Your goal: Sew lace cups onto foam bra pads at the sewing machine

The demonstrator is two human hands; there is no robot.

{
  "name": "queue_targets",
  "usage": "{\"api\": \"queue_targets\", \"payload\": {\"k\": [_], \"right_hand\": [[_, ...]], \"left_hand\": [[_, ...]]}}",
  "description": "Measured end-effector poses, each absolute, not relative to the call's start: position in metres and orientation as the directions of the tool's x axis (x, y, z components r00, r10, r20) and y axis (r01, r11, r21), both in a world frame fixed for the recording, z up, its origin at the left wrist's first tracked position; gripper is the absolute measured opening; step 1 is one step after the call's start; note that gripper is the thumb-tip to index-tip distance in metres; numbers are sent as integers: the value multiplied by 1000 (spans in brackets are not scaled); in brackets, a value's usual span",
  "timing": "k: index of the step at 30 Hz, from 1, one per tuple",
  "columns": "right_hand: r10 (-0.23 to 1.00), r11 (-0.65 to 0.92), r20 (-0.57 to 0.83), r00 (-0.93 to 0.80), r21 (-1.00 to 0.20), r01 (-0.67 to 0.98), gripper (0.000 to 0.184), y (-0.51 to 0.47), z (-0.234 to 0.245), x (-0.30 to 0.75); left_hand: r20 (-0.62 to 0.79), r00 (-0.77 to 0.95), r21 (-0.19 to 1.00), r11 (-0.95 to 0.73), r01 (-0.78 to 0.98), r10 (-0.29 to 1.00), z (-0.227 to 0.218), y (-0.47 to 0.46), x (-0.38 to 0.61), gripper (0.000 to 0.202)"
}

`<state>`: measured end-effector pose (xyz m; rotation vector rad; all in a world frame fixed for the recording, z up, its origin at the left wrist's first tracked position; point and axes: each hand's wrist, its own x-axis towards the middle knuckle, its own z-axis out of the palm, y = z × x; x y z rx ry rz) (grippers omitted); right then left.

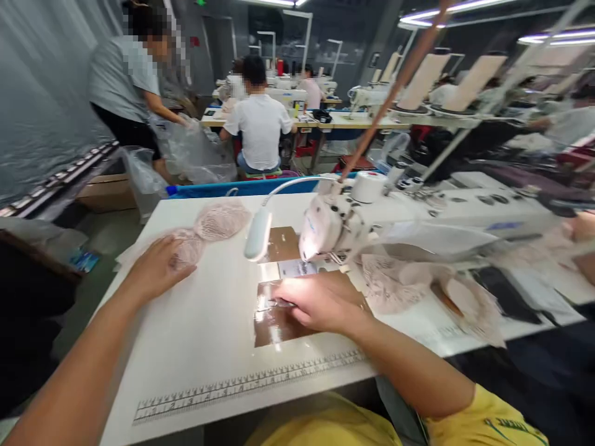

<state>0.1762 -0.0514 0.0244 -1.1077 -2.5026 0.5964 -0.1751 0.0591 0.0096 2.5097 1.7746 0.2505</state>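
Observation:
My left hand [160,267] reaches out to the left and lies with fingers spread on a pale pink lace cup [188,246] on the white table [204,334]. A second lace cup [222,219] sits just beyond it. Close to the sewing machine head [325,226], my right hand [316,302] rests on a brown plate [274,322], fingers curled around a small metal tool [274,303] that I cannot make out clearly. More lace fabric [395,285] lies under the machine arm to the right.
A gooseneck lamp [258,232] hangs over the table. A ruler strip [242,387] runs along the front edge. One person in a white shirt [260,130] sits ahead, another [123,80] stands at the left with plastic bags. Another hand [581,229] shows at the right edge.

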Motion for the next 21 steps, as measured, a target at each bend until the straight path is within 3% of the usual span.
{"api": "queue_targets", "payload": {"k": [4, 7, 10, 13, 15, 16, 18, 20, 21], "right_hand": [[960, 278, 160, -229, -477, 834, 12, -115, 17, 265], [952, -32, 270, 147, -387, 921, 25, -139, -6, 323], [927, -117, 277, 252, -424, 898, 19, -149, -22, 354], [894, -32, 361, 265, -538, 842, 18, -158, -17, 351], [840, 135, 460, 288, -691, 710, 15, -167, -6, 336], [836, 224, 481, 263, -738, 637, 13, -171, 1, 325], [857, 385, 500, 125, -783, 488, 11, -180, 14, 301], [849, 529, 498, -177, -798, 289, 10, -187, 23, 276], [779, 604, 521, -348, -772, 198, 10, -190, 25, 266]], "left_hand": [[-4, 308, 290, -293, 911, 952, 28, 21, -157, 60], [-199, 341, 474, -215, 854, 919, 40, -12, -128, 53], [-300, 445, 661, -153, 735, 844, 43, -33, -84, 51], [-342, 652, 883, -7, 470, 676, 33, -50, -29, 43], [-363, 731, 931, 249, 265, 578, 21, -64, 12, 42], [-392, 749, 896, 405, 180, 535, 15, -72, 32, 44], [-481, 761, 718, 694, 55, 436, 5, -90, 72, 55], [-505, 784, 586, 811, 6, 359, 0, -108, 103, 61], [-489, 808, 548, 836, -10, 330, -1, -117, 115, 62]]}}
